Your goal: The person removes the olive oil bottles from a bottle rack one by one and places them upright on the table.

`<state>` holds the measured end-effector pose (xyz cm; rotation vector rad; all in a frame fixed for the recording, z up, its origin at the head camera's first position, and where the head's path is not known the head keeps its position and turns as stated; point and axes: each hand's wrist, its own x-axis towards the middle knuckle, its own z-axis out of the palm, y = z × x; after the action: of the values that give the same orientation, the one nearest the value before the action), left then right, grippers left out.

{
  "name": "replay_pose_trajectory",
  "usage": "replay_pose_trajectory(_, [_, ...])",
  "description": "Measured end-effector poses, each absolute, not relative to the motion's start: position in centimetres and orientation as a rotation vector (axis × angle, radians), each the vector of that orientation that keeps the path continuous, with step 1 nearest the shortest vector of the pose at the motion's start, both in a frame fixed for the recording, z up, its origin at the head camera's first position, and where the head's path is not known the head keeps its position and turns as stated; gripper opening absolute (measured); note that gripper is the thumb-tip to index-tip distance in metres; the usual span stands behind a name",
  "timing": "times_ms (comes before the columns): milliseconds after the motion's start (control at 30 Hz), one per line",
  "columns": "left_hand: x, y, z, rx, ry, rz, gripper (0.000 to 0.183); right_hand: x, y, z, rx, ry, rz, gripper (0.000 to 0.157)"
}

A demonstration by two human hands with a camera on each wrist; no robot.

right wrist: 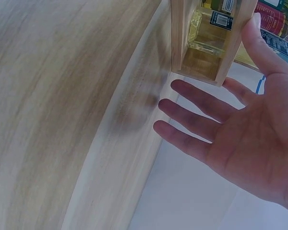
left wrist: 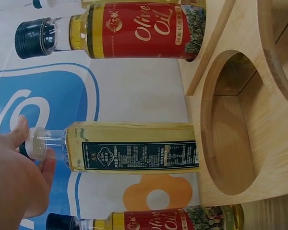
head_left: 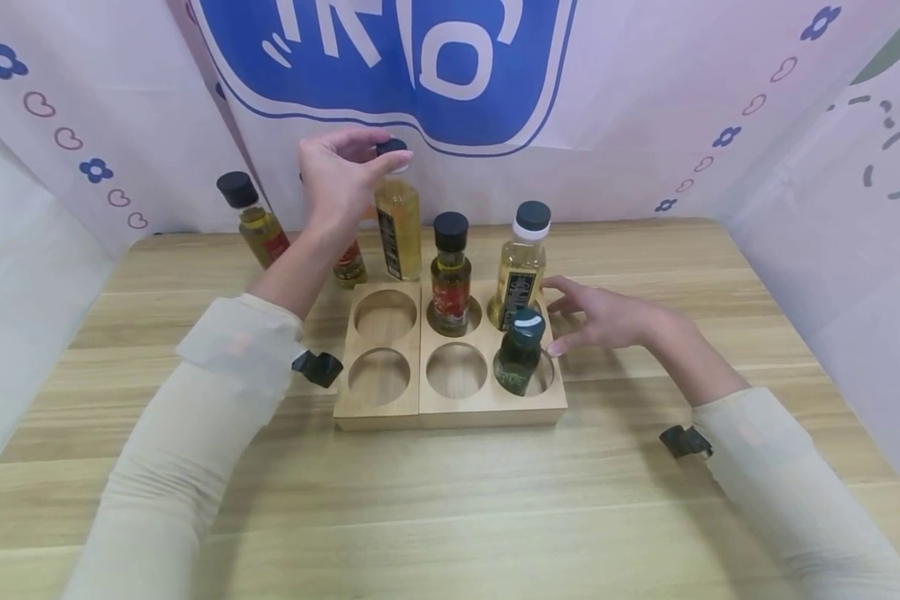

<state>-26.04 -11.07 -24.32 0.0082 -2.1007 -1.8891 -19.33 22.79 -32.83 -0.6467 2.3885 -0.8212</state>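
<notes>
Seeing at far left a black-capped bottle [head_left: 261, 233], standing partly behind the left forearm. Finding next a red-labelled bottle [head_left: 350, 267], standing mostly covered by the same arm, just left of the rack's back corner. Pinching with the left hand [head_left: 342, 177] the dark cap and white collar of a pale-oil bottle [head_left: 401, 229], and holding it upright right behind the wooden rack [head_left: 382, 408]. Not being able to tell whether resting that base on the table or hanging it just above. Probably doing best by lifting straight up with a firm pinch, clearing the rack's rear edge before moving forward, and centring well above the vacant back left well [head_left: 385, 317] if lowering there. Steadying lower on the body if swaying, and avoiding knocking the neighbour on the right, a middle bottle [head_left: 451, 300] sitting in the back middle well. Seeing farther right a white-collared bottle [head_left: 517, 287] in the back right well, with a dark green bottle [head_left: 516, 362] in front. Spreading the right hand [head_left: 598, 317] open at the rack's right end, apparently touching the edge with thumb and forefinger. Judging light pressure there better than pushing.
</notes>
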Motion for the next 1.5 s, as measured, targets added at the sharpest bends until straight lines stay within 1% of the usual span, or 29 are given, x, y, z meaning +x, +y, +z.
replay_pose_trajectory(600, [-26.5,-11.0,-25.3,0.127,-2.143,-1.856,0.047,-19.3,22.9,-32.9,-0.647,2.402,-0.804,0.103])
replay_pose_trajectory(1500, [-26.8,-11.1,-26.1,0.119,-2.154,-1.789,0.044,-19.2,22.7,-32.6,-0.661,2.406,-0.808,0.102])
